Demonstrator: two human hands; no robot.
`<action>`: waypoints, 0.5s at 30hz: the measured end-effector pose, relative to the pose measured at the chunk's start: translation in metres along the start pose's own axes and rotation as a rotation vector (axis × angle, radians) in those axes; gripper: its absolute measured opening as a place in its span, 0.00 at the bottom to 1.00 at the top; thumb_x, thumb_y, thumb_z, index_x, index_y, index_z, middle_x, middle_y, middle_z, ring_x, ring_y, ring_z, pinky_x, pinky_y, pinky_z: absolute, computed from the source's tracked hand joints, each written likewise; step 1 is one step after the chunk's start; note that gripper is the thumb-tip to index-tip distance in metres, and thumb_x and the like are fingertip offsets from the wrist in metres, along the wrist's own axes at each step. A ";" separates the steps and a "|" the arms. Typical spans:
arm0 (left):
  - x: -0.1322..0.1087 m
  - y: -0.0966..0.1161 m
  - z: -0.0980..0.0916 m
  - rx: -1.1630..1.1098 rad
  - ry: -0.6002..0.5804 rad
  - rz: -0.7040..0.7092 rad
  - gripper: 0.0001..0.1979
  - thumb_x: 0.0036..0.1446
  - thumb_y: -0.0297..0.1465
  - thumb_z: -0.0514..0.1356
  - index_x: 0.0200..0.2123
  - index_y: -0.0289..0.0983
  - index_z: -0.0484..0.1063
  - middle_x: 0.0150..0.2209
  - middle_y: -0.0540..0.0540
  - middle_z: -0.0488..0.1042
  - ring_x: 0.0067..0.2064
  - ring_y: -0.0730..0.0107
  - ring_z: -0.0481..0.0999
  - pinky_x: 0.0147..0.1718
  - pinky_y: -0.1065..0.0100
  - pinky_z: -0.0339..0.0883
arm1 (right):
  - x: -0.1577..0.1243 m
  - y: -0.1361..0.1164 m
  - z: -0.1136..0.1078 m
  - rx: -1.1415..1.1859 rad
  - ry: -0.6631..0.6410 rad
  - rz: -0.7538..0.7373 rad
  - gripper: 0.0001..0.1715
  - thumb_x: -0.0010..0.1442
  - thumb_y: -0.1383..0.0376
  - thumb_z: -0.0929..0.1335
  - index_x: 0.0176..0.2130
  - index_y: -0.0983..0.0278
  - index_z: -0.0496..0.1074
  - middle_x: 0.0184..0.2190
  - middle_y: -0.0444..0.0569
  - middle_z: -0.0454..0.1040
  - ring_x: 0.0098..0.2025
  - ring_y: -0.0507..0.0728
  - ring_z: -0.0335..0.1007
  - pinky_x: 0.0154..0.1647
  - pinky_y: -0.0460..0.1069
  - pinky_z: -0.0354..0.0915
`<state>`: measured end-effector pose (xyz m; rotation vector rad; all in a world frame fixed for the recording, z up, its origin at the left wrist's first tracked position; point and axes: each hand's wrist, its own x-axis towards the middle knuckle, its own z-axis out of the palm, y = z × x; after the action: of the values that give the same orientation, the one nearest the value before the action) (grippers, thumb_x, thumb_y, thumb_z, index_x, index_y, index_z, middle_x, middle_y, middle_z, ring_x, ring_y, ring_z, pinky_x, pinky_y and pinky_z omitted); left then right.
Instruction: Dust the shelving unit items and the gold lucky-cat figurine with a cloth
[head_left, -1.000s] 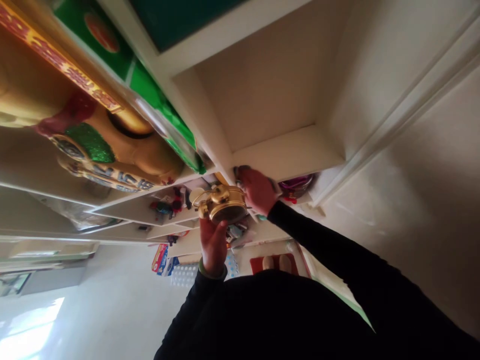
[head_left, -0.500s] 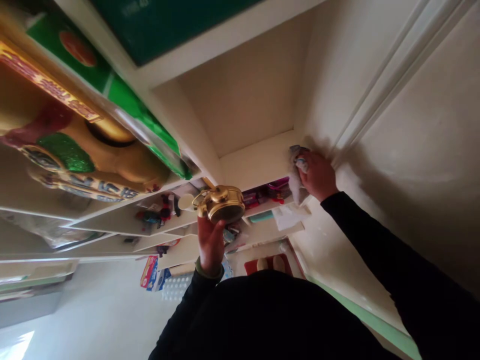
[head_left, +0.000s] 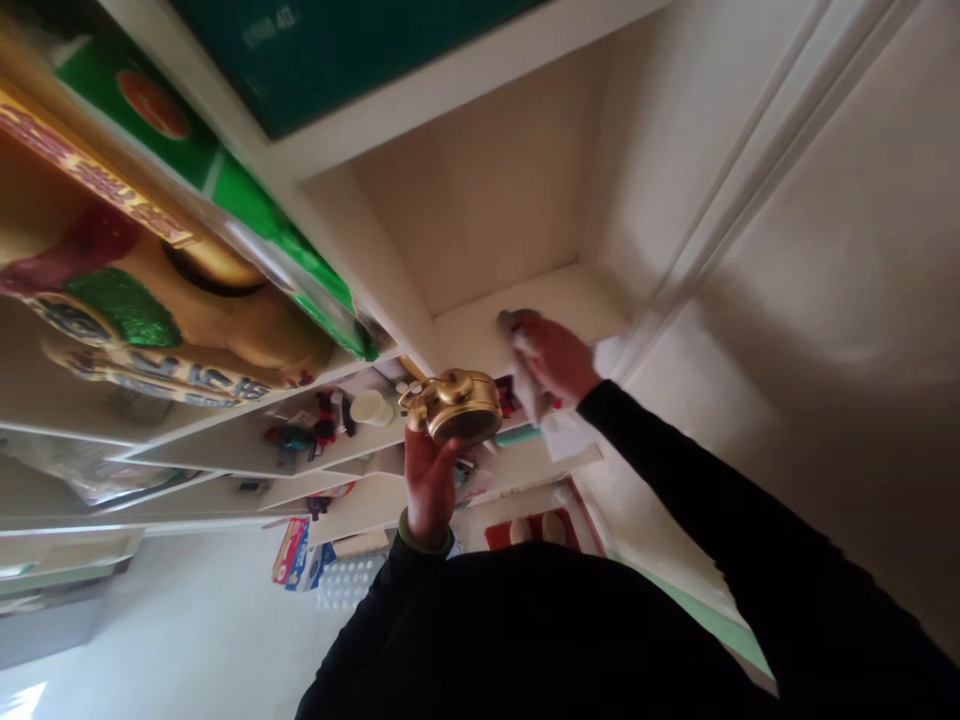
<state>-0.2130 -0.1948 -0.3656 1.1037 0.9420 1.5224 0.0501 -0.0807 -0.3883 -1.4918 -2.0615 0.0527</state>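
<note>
My left hand [head_left: 430, 488] rises from the lower middle and holds a brass twin-bell alarm clock [head_left: 454, 408] up by its underside. My right hand [head_left: 559, 358] grips a crumpled pale cloth [head_left: 526, 372] against a white shelf compartment [head_left: 480, 250]. The cloth touches the compartment's lower ledge, and part of it hangs below my fingers. Both sleeves are black. The clock hides part of the shelves behind it.
A large gold figurine with green glitter [head_left: 120, 308] and green packaging [head_left: 259, 225] stand at the left. Lower white shelves hold several small items [head_left: 300, 435]. A white door frame [head_left: 735, 170] runs along the right. A red mat [head_left: 532, 532] lies beyond my arms.
My right hand with the cloth has moved left, from near the door frame deeper along the compartment. The clock stays in my left hand, shifted slightly right.
</note>
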 end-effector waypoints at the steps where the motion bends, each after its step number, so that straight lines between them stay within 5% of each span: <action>1: -0.001 0.000 -0.001 -0.004 0.004 -0.002 0.28 0.57 0.39 0.77 0.60 0.46 0.77 0.53 0.43 0.82 0.60 0.52 0.81 0.61 0.52 0.80 | -0.008 0.023 -0.010 -0.025 0.038 0.061 0.24 0.72 0.68 0.63 0.62 0.67 0.77 0.66 0.61 0.78 0.68 0.68 0.73 0.73 0.63 0.67; 3: -0.002 -0.001 -0.005 -0.011 0.014 -0.009 0.29 0.57 0.38 0.77 0.60 0.46 0.77 0.52 0.43 0.82 0.60 0.52 0.81 0.61 0.52 0.80 | -0.022 0.052 -0.025 -0.075 0.119 0.157 0.27 0.73 0.65 0.62 0.65 0.72 0.74 0.68 0.67 0.75 0.72 0.71 0.69 0.75 0.67 0.64; 5: -0.003 -0.004 -0.008 -0.013 0.013 -0.013 0.29 0.57 0.38 0.77 0.61 0.45 0.77 0.53 0.42 0.82 0.60 0.53 0.81 0.62 0.52 0.79 | -0.029 0.051 -0.025 -0.109 0.167 0.219 0.30 0.74 0.62 0.61 0.65 0.76 0.73 0.68 0.72 0.75 0.73 0.74 0.67 0.76 0.69 0.62; 11: 0.018 -0.022 0.009 -0.070 -0.090 0.026 0.29 0.57 0.38 0.78 0.59 0.45 0.76 0.58 0.43 0.81 0.59 0.57 0.82 0.62 0.57 0.77 | -0.035 -0.026 0.010 -0.035 0.068 0.017 0.31 0.74 0.60 0.63 0.68 0.74 0.72 0.71 0.69 0.73 0.75 0.71 0.66 0.79 0.67 0.59; 15: 0.053 -0.039 0.030 -0.078 -0.194 0.098 0.31 0.57 0.41 0.79 0.60 0.45 0.75 0.60 0.41 0.81 0.60 0.54 0.82 0.64 0.53 0.76 | -0.047 0.013 -0.014 -0.058 0.058 0.057 0.31 0.70 0.66 0.63 0.67 0.71 0.72 0.69 0.67 0.75 0.74 0.72 0.68 0.77 0.71 0.60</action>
<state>-0.1784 -0.1343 -0.3838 1.2318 0.6995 1.4870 0.0769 -0.1216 -0.4014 -1.5693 -1.9895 -0.0287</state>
